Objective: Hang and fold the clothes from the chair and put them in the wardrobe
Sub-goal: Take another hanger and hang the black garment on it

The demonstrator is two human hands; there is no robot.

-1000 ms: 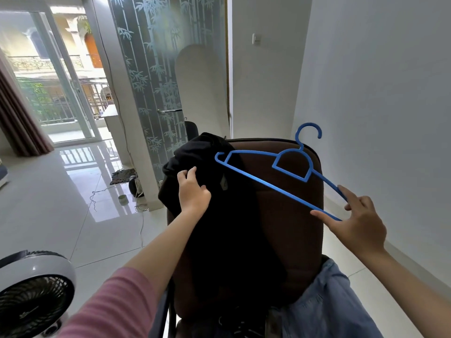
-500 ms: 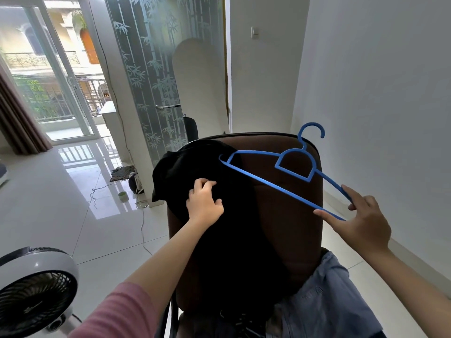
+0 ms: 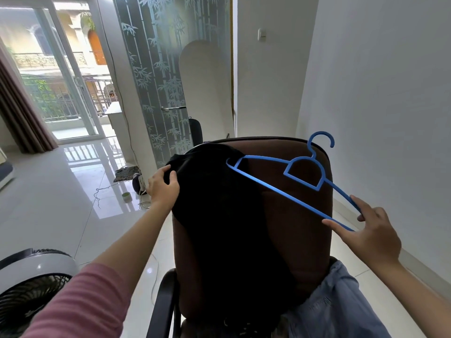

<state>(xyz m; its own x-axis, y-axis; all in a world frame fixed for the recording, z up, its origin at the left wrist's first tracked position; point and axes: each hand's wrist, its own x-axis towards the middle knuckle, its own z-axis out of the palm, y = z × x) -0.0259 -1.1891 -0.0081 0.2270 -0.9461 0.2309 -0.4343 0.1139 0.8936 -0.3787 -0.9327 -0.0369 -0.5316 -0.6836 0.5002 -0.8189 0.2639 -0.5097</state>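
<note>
The black garment point(image 3: 227, 230) draped over the brown padded chair back point(image 3: 295, 215) covers most of its left side, and its lower end is lost in shadow. The pale blue denim piece point(image 3: 334, 306) and the round white-rimmed floor fan point(image 3: 36, 289) are both cut off by the bottom edge.

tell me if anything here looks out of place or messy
Mostly the clothes: a black garment is slung unevenly over the brown chair back, and a light blue denim piece lies bunched at the seat. On the floor, a loose cable trails by a small green cup.
</note>
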